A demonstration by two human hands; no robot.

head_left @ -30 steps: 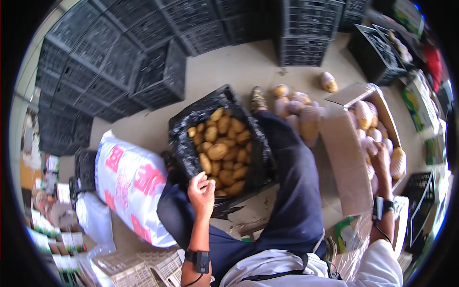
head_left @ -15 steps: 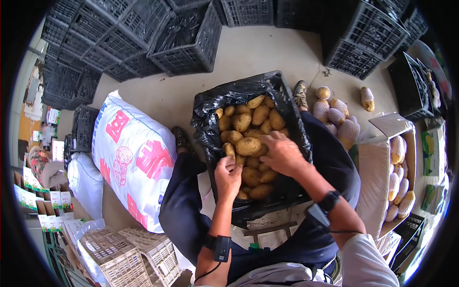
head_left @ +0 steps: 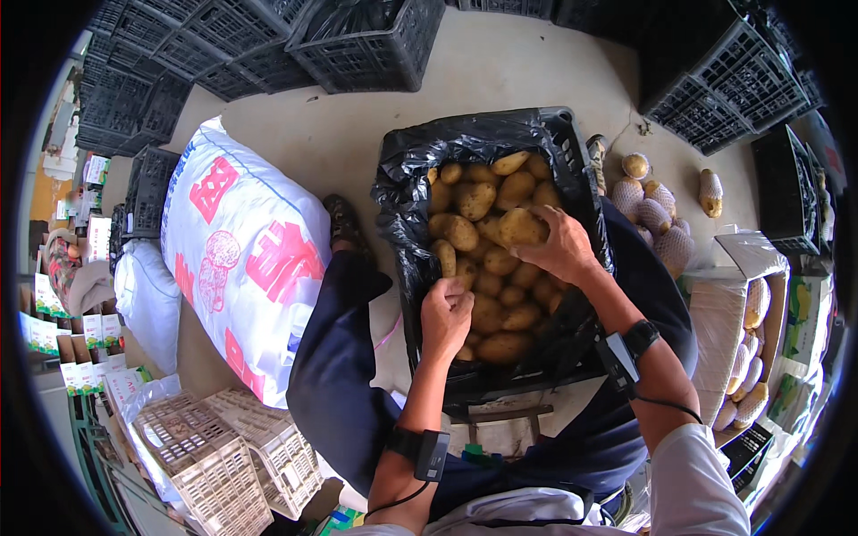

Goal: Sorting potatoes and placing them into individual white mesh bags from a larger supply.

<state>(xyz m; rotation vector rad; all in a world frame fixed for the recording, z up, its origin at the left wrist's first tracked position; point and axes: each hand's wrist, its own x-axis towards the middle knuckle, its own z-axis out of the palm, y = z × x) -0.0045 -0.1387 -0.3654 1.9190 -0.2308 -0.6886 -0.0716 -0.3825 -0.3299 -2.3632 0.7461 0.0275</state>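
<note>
Hands (head_left: 500, 281) among crated potatoes (head_left: 487, 241)

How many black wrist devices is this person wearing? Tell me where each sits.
2. One wrist device sits on the left forearm, with a cable trailing from it; the other is on the right wrist. Sleeves might hide more.

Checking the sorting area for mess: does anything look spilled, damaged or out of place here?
Mostly tidy. A few net-wrapped potatoes lie loose on the floor beside the black crate, outside any box. The white sack lies flat, seemingly intact. Both the left hand and right hand are in the crate's potatoes.
</note>
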